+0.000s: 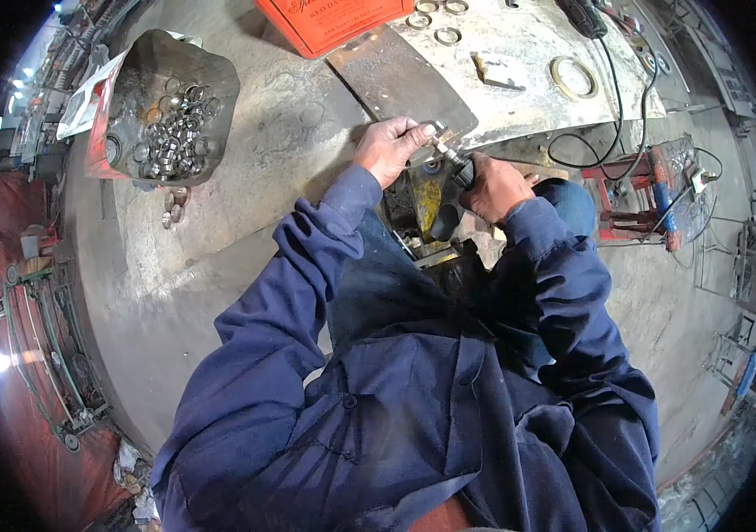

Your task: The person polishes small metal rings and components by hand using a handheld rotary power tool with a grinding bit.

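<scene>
My right hand (495,191) is wrapped round a drill-like power tool with a black chuck (462,173), its metal bit (445,149) pointing up and left. Facing it, my left hand (387,149) has thumb and forefinger closed at the tip of that bit, round a small metal ring (420,156) mostly covered by the fingers. Both hands meet over the near edge of a dark steel plate (413,84). Below them, between my knees, is a yellow-painted metal part (428,202).
A cut-open container (223,84) holding many shiny metal rings (174,133) stands at left, with several loose rings (174,206) beside it. An orange box (334,22) is at the back. Farther right lie a large brass-coloured ring (574,78), a black cable (619,115) and a red metal frame (631,208).
</scene>
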A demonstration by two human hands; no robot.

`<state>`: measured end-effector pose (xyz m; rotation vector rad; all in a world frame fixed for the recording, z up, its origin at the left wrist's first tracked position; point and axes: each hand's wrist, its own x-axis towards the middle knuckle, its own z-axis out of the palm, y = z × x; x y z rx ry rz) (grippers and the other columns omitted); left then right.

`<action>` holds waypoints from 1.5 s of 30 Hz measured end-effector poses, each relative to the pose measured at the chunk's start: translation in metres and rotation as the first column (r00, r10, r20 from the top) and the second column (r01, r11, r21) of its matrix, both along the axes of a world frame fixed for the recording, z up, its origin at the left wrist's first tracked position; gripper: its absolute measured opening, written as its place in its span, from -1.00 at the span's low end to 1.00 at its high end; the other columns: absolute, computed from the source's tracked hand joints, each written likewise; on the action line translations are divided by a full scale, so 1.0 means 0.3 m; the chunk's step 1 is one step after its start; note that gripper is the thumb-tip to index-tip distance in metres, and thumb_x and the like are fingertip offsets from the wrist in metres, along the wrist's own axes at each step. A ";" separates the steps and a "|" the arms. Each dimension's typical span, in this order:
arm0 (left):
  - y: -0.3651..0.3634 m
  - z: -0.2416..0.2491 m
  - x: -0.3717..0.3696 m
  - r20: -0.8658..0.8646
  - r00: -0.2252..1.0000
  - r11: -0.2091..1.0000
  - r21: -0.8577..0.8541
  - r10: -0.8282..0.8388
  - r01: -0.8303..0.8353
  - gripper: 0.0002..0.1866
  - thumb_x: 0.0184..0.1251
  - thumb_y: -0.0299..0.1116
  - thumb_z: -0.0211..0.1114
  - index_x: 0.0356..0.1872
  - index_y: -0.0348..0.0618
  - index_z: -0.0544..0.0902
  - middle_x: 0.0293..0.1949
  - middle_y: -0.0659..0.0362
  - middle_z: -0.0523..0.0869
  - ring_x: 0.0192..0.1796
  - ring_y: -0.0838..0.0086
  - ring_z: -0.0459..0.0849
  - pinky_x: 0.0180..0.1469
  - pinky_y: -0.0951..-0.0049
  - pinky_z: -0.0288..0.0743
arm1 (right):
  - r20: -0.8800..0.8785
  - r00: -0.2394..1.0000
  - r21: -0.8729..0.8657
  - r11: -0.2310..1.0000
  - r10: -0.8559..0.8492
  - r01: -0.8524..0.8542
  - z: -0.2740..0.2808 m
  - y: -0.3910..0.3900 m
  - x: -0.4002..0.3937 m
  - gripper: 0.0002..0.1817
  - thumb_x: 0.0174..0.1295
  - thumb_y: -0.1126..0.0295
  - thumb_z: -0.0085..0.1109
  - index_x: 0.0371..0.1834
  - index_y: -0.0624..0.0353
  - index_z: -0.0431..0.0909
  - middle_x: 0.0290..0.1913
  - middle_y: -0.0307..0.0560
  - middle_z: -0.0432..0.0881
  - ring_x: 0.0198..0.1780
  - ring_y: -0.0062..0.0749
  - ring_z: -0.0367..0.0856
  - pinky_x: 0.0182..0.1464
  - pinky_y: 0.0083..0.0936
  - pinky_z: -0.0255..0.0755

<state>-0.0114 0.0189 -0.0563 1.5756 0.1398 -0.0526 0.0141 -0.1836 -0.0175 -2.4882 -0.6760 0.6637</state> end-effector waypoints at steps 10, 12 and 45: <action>-0.006 0.043 -0.008 -0.052 0.999 0.999 0.047 -0.010 0.013 -0.67 0.28 -0.11 0.29 -0.31 -0.23 0.68 -0.40 0.29 0.68 -0.32 0.70 0.48 -0.21 0.62 0.37 | 0.016 1.000 0.002 1.000 -0.017 0.017 -0.030 -0.013 0.008 -0.61 -0.12 0.37 0.28 -0.20 0.33 0.47 -0.32 0.33 0.59 -0.17 0.22 0.56 -0.16 -0.15 0.45; 0.003 0.011 -0.001 -0.006 1.000 1.000 0.021 -0.016 0.016 -0.67 0.29 -0.11 0.28 -0.31 -0.23 0.68 -0.40 0.28 0.68 -0.32 0.70 0.49 -0.21 0.63 0.37 | -0.008 1.000 0.011 1.000 0.022 -0.022 -0.019 -0.011 0.006 -0.67 -0.09 0.35 0.25 -0.29 0.34 0.51 -0.32 0.31 0.61 -0.14 0.14 0.60 -0.11 -0.15 0.47; -0.001 0.144 0.037 -0.292 0.952 0.994 0.029 -0.089 0.101 -0.74 0.30 -0.17 0.27 -0.36 -0.17 0.61 -0.60 0.36 0.50 -0.62 0.75 0.31 -0.61 0.68 0.17 | 0.041 0.997 0.093 0.994 -0.061 0.057 -0.013 -0.164 -0.064 -0.60 -0.13 0.33 0.29 -0.24 0.30 0.42 -0.34 0.33 0.58 -0.17 0.23 0.55 -0.14 -0.08 0.42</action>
